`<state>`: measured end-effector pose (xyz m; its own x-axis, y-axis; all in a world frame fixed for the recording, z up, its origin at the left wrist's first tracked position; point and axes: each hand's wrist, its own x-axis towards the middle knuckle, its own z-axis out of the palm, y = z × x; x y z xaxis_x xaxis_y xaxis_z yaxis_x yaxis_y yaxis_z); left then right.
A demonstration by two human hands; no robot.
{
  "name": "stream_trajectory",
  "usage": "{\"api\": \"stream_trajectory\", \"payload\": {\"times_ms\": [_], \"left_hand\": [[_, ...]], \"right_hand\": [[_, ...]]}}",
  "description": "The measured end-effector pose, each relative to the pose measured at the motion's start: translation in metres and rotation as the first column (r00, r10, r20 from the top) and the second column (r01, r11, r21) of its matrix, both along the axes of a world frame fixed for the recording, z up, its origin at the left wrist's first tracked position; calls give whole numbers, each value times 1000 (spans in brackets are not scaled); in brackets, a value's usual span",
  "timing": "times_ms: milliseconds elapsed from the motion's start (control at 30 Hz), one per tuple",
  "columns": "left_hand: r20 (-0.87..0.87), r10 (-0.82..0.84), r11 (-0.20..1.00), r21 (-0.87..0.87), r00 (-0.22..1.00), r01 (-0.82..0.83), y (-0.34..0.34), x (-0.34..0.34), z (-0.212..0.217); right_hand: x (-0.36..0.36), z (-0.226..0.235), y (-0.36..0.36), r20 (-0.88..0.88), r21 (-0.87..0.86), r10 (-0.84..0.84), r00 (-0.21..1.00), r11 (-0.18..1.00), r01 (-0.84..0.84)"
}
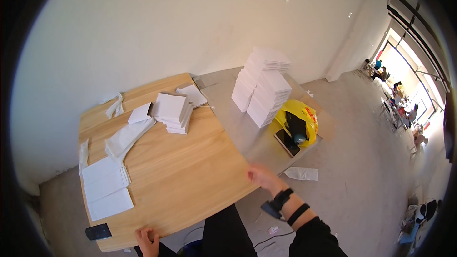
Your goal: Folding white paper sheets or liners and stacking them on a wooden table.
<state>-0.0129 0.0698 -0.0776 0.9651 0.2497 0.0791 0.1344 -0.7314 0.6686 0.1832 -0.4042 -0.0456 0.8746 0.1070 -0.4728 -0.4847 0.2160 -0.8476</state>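
My left hand rests at the near edge of the wooden tabletop, its fingers bent and apart, holding nothing. My right hand is over the tabletop's right corner. Its fingers are curled in, slightly blurred, and nothing shows in them. Further back on the wood stands a short stack of flat white boxes, with one box leaning beside it and another behind. White sheets lie at the left, below a crumpled white wrapping. A dark phone lies near the left corner.
On the grey table to the right rise tall stacks of white boxes. A yellow plastic bag with a dark bottle-like thing and another phone are beside them. White packaging lies on the floor. People sit far right.
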Motion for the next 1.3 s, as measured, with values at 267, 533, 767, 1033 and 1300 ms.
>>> {"api": "stream_trajectory", "payload": {"times_ms": [267,533,767,1033,1300], "left_hand": [[-37,-260,964,54,965,261,14,-13,-1],[-185,-387,847,318,904,427,-1,-36,9],[-218,-380,807,397,899,438,8,-47,-2],[-230,-465,822,248,855,513,18,-42,-14],[-230,-440,852,199,868,484,19,-55,-7]], "right_hand": [[-165,-48,54,-155,-218,448,880,854,-473],[-269,-174,-27,-362,-374,-168,917,927,22],[-366,-246,-34,-594,-746,666,450,-248,-618],[-372,-218,2,-465,-836,541,701,-7,-549],[-341,-207,4,-129,-917,288,949,329,-224]]}}
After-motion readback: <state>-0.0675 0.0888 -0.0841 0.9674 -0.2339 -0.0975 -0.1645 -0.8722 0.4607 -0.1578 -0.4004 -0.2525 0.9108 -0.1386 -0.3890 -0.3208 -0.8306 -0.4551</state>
